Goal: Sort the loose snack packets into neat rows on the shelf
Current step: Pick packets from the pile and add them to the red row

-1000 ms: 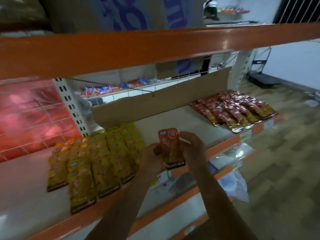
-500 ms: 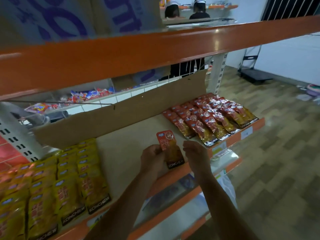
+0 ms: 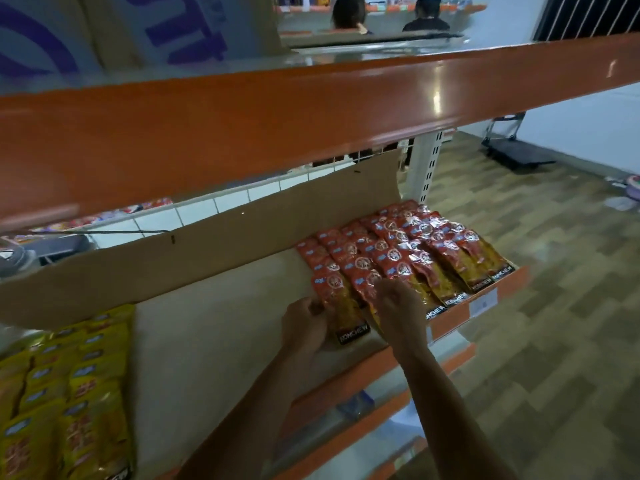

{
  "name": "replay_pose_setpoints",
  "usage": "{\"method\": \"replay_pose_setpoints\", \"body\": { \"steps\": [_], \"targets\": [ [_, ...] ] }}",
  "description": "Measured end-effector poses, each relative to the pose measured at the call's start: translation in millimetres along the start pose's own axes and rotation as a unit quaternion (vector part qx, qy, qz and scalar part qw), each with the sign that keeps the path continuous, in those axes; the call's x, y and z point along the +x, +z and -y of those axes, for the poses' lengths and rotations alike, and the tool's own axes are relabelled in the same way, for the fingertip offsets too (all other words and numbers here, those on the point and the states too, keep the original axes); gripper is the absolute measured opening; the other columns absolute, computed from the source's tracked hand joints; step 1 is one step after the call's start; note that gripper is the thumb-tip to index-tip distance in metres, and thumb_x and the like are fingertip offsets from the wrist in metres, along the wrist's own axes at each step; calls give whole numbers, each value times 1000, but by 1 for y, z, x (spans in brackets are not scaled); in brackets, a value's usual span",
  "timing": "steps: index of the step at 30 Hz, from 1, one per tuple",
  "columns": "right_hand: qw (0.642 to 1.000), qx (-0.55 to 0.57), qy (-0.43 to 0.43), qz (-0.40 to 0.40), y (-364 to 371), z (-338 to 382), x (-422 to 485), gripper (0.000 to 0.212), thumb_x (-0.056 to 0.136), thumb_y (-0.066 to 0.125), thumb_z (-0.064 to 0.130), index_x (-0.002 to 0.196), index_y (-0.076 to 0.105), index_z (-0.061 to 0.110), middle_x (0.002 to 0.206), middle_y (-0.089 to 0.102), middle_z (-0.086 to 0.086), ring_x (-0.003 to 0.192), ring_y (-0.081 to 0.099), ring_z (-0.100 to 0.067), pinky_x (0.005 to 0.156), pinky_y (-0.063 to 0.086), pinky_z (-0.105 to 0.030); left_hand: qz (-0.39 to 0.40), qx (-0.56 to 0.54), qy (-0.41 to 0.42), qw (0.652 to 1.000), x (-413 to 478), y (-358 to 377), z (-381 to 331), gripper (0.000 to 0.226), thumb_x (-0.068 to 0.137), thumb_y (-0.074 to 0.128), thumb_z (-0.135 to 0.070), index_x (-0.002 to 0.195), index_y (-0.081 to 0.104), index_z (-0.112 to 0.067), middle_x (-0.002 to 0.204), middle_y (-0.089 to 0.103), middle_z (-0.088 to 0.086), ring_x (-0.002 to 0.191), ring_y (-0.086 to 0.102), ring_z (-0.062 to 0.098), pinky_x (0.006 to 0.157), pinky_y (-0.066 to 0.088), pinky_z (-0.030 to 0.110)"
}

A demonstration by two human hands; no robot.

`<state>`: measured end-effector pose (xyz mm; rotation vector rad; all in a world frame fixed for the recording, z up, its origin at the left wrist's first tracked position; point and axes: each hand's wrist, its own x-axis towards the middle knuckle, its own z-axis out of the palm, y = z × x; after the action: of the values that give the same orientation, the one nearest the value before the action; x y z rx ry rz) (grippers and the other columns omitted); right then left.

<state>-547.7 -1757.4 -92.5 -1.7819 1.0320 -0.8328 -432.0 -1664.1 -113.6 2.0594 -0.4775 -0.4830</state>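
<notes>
A red snack packet (image 3: 341, 308) lies on the beige shelf board (image 3: 214, 327), at the left end of the rows of red packets (image 3: 412, 251). My left hand (image 3: 304, 322) pinches its left edge. My right hand (image 3: 398, 306) rests with bent fingers on the packet's right edge and on the packet beside it. Whether its thumb holds anything is hidden. Rows of yellow packets (image 3: 69, 393) fill the shelf's left end.
An orange shelf beam (image 3: 311, 116) runs close overhead. A cardboard sheet (image 3: 225, 244) stands along the back of the shelf. Lower orange shelf edges (image 3: 346, 427) jut out below my arms. Wooden floor and a trolley (image 3: 512, 150) are to the right.
My view swung right, from the yellow rows to the red ones. Both hands carried the red packet forward and right, and lowered it against the left end of the red rows.
</notes>
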Motion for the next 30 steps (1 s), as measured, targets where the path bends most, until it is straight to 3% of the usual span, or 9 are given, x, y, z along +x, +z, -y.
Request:
{"method": "replay_pose_setpoints", "body": {
  "steps": [6,11,15,18,25,30],
  "targets": [
    [998,-16,-24,48,-10,-5,26,25,89,56,5,111,67,13,108,68,0,99,63,-13,87,54,-35,-45,72,-3,996,-4,13,-11,28,79,73,-34,100,71,-16,100,72,1,95,66,19,79,49,26],
    [995,-22,-29,92,-13,-12,35,27,90,56,5,114,66,12,108,67,1,94,63,-14,68,45,-17,-89,71,8,994,-11,21,-17,39,77,77,-28,111,64,-15,102,71,-3,82,59,5,71,44,16],
    [993,-13,-39,107,-16,-16,39,27,88,56,4,111,67,12,102,69,0,80,61,-9,59,39,-14,-108,84,12,991,-15,27,-18,42,76,78,-29,113,64,-15,103,72,-1,91,65,10,80,50,22],
    [991,3,-45,129,-19,-18,40,28,89,55,3,113,65,11,101,68,-1,73,58,-4,58,41,-17,-112,101,6,989,-16,28,-20,43,78,76,-31,115,64,-14,105,71,-1,94,66,11,78,48,20],
    [985,-2,-73,156,-16,-24,40,18,88,56,7,99,67,14,89,66,5,77,59,-10,63,41,-20,-129,100,-7,987,-18,30,-25,37,81,74,-30,113,65,-14,107,70,0,93,64,10,72,42,14],
    [981,-17,-102,162,-17,-20,33,17,87,56,4,93,68,15,83,67,5,70,59,-5,54,37,-10,-139,60,-9,988,-16,29,-24,35,80,75,-26,110,67,-11,104,71,3,89,64,10,75,47,17]
  ]
}}
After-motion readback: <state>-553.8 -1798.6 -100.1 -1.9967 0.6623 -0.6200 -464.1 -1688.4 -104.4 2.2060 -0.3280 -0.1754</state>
